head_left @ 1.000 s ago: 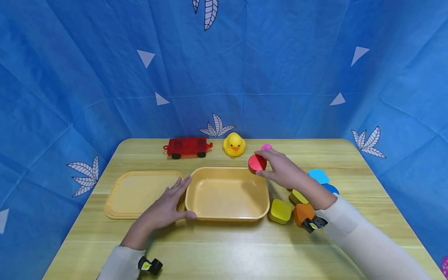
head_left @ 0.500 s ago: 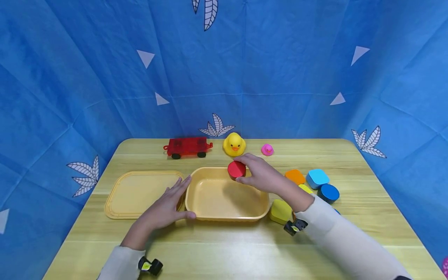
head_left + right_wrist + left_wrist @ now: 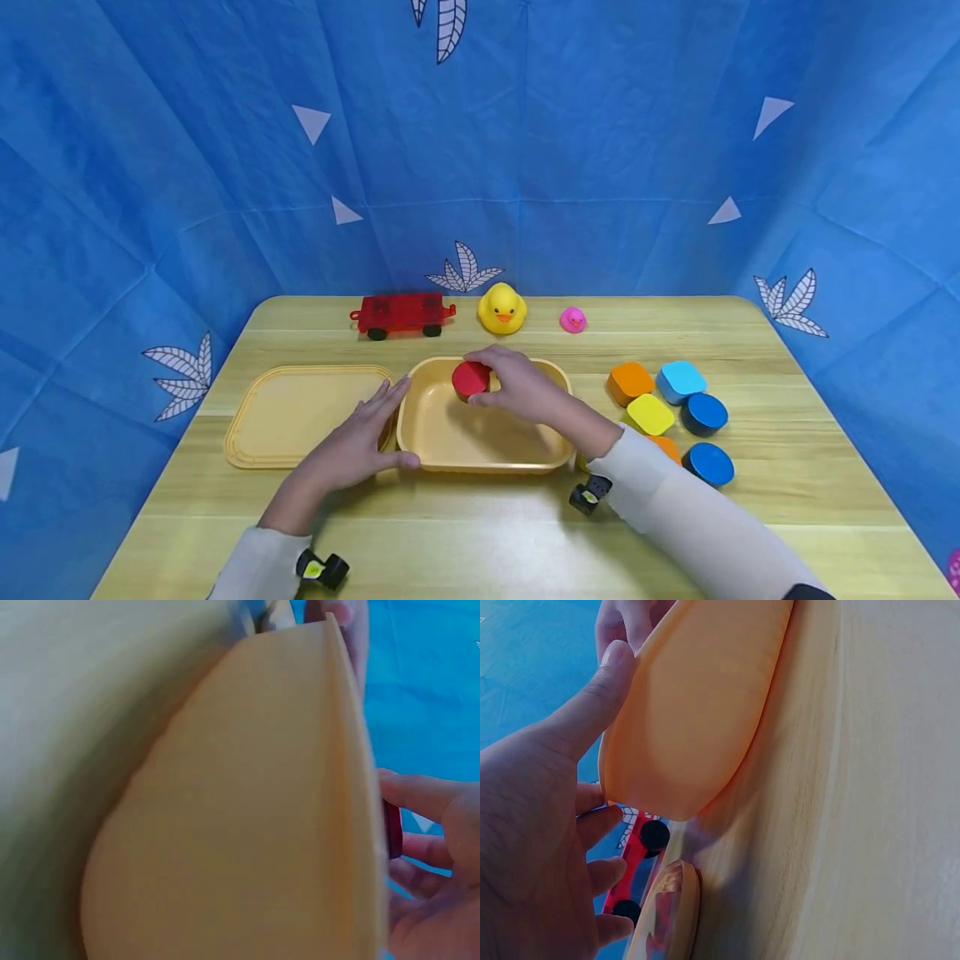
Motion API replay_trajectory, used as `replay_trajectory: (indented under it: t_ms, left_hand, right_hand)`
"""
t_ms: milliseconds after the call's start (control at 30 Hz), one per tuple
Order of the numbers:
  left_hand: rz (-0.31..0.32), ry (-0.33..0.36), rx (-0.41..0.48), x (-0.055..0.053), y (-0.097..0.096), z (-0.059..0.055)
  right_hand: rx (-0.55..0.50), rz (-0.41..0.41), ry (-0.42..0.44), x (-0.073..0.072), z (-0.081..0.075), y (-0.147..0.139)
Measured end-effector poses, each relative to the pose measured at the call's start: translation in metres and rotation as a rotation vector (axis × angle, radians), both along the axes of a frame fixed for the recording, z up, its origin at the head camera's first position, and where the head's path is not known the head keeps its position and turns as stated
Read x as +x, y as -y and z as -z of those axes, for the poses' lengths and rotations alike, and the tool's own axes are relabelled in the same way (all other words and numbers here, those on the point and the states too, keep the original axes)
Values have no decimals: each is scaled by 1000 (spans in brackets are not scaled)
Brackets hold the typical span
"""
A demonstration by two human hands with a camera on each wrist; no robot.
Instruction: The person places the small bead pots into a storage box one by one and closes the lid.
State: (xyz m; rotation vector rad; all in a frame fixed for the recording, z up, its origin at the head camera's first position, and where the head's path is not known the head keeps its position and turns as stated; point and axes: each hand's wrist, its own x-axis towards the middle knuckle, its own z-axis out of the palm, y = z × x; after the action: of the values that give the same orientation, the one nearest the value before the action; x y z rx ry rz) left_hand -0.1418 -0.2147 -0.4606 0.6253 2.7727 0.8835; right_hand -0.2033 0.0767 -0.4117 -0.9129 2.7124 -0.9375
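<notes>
A pale orange plastic box (image 3: 432,429) stands in the middle of the table in the head view. My left hand (image 3: 354,443) rests against its left end, fingers spread and straight, with the thumb at the near corner; the left wrist view has the thumb (image 3: 609,688) touching the rim. Over the box's far side, my right hand (image 3: 522,388) pinches a red round block (image 3: 469,378) between thumb and fingers. In the right wrist view only a sliver of that red block (image 3: 393,831) shows past the box wall (image 3: 240,795).
Left of the box lies a flat lid (image 3: 296,417). A red toy wagon (image 3: 402,313), a yellow rubber duck (image 3: 502,310) and a small pink duck (image 3: 573,320) line the back. Several orange, yellow and blue blocks (image 3: 704,413) sit at right, some partly behind the right arm.
My right hand has carried the red round block leftward from the box's far right corner to over its interior. More blocks at right are uncovered. The left hand stays in place.
</notes>
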Motion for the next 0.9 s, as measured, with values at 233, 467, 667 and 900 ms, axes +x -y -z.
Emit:
replay_trajectory:
  t_ms: [233, 467, 667, 900]
  left_hand:
    - [-3, 9, 0, -1, 0, 1]
    - [-2, 8, 1, 0, 0, 2]
    - [6, 3, -2, 0, 1, 2]
    - [3, 16, 2, 0, 1, 1]
  right_hand:
    - [6, 4, 32, -1, 12, 20]
    - [41, -13, 4, -4, 23, 38]
    - [61, -28, 18, -7, 30, 50]
    - [97, -19, 46, -8, 31, 54]
